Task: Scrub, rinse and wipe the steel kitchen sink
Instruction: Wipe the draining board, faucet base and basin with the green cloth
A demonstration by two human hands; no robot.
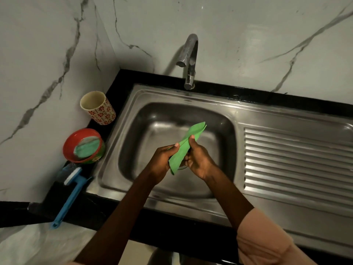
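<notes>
lying between both hands (pixel 162 161): green cloth (pixel 184 148)

Steel sink (pixel 122 131), folded green cloth (pixel 183 150) above basin

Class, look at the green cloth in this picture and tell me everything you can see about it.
The green cloth is a thin, plain, bright green sheet, folded into a long narrow shape. It is held in the air above the steel sink basin, its far end pointing toward the tap. The left hand and right hand both grip its nearer half. Nothing else touches it.
</notes>
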